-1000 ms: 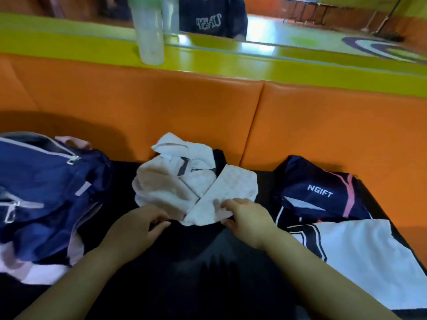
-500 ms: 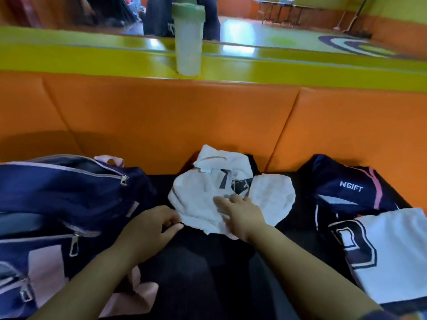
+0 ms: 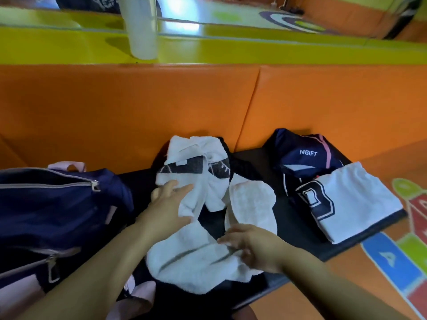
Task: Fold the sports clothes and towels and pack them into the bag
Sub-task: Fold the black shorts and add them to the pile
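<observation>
A crumpled white towel (image 3: 196, 257) with dark markings lies spread on the black mat (image 3: 298, 227) in the middle. My left hand (image 3: 168, 204) rests on its upper left part, fingers gripping a fold. My right hand (image 3: 249, 245) pinches the towel's right edge near the front. A smaller white cloth (image 3: 251, 209) lies just right of the towel. The navy bag (image 3: 57, 215) with pink trim sits at the left, its top zip open. A folded navy and white jersey (image 3: 346, 199) with a large number lies at the right.
An orange padded wall (image 3: 161, 107) rises right behind the mat. A translucent bottle (image 3: 141, 28) stands on the yellow-green ledge (image 3: 254, 49) above it. Coloured floor mats (image 3: 404, 250) show at the right.
The towel has been pulled toward me and spread out. My left hand moved up onto it, and my right hand shifted back to its near right edge. The view tilted down.
</observation>
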